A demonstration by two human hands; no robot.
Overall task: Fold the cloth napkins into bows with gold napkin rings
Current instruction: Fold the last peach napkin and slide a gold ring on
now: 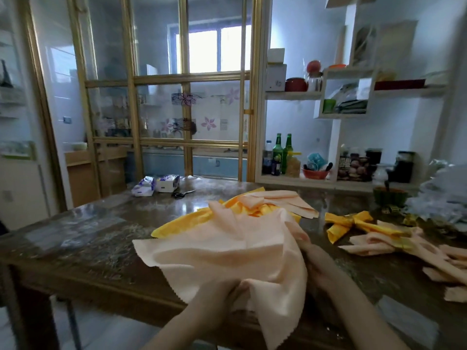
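The left hand (217, 296) has its fingers curled into the near edge of a big, soft peach cloth napkin (227, 251) and bunches it up. The right hand (317, 261) grips the napkin's side at 3 o'clock. Cloth covers its fingertips, so how tight they close is hard to see. The napkin lies loose in the middle of the dark brown shiny table (83, 248). One corner hangs down over the near edge at 6 o'clock.

Under it, poking out at 10 o'clock, lies a flat yellow cloth napkin (177, 224). At 12 o'clock sits a messy pile of peach and yellow cloths (273, 203), touching the held napkin. At 2 o'clock, apart from it, is a yellow cloth bow (365, 219), pinched in its middle by a shiny gold napkin ring (350, 219). Just beside that, at 3 o'clock, is a peach cloth bow (371, 245) with a second gold napkin ring (404, 243). More folded peach pieces (449, 266) run off the right side, so they can't be counted.

Far back at 11 o'clock are black-handled scissors (183, 193) and two white and blue tissue packs (168, 183). Far back at 2 o'clock a dark green bowl (389, 197) stands by a crinkly clear plastic bag (439, 198), which is blurry. Behind the table, white shelves (293, 95) hold two green glass bottles (278, 152).
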